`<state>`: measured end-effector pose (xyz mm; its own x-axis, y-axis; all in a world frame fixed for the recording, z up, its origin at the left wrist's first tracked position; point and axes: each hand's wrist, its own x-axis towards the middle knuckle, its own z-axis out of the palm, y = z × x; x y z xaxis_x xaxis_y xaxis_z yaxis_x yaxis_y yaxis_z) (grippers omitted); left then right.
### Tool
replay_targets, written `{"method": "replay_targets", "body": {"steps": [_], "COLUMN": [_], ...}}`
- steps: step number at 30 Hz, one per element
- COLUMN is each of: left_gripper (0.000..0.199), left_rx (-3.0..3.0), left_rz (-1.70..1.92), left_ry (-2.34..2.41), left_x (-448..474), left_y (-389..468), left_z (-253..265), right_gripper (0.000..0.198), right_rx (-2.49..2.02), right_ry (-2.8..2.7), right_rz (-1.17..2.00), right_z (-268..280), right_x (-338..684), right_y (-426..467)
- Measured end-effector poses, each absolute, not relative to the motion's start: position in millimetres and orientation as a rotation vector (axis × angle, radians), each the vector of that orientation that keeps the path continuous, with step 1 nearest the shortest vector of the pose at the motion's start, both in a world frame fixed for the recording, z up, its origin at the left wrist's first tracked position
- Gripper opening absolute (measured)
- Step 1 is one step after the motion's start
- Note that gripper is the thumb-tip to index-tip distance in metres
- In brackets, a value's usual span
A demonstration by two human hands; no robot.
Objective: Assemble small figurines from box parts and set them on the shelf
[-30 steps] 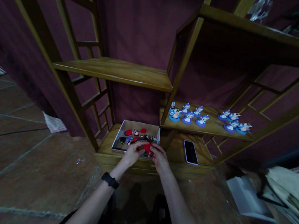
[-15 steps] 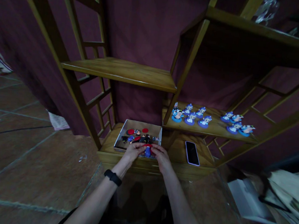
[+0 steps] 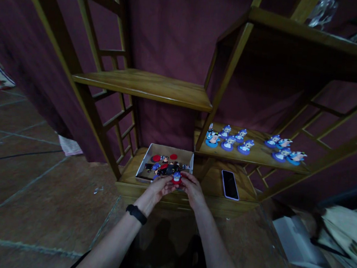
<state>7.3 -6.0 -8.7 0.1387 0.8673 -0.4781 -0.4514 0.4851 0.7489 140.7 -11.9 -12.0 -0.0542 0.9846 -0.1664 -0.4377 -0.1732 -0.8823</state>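
Note:
Between my two hands is a small figurine [image 3: 177, 176] with a blue-purple head and a red base beneath it. My left hand [image 3: 161, 186] grips it from the left, its fingers bent round the base. From the other side, my right hand [image 3: 191, 186] has its fingers closed on the same piece. Just behind my hands stands a shallow open cardboard box [image 3: 144, 163]. In it lie several dark figurines [image 3: 171, 167], a blue-headed piece [image 3: 156, 166] and red discs [image 3: 156, 158].
A phone [image 3: 230, 184] lies on the low shelf to the right. Above it, several purple and blue figurines [image 3: 228, 143] stand on another shelf [image 3: 258, 157]. An upper shelf [image 3: 145, 86] overhangs the box. White boxes [image 3: 297, 240] sit on the floor at right.
The figurine has been turned in my hands: its head now points up, with the red base below. Before, the red disc was on top and the blue part hung downward.

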Motion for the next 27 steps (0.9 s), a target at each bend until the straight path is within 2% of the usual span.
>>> {"method": "replay_targets", "body": {"steps": [16, 23, 27], "left_gripper": [0.006, 0.021, 0.021], "left_rx": [0.54, 0.514, 0.515], "left_rz": [1.05, 1.101, 1.105], "left_ry": [1.06, 1.052, 1.032], "left_x": [13.7, 12.8, 12.6], "left_y": [-6.3, -3.6, -3.2], "left_z": [-4.6, -9.7, -9.4], "right_gripper": [0.031, 0.028, 0.028], "right_rx": [-1.03, -1.041, -1.04], "right_ry": [-0.765, -0.734, -0.758], "right_rz": [1.524, 1.494, 1.492], "right_z": [-24.2, -23.8, -23.4], "right_x": [138.9, 134.4, 134.4], "right_y": [-4.4, -3.5, -3.6]}}
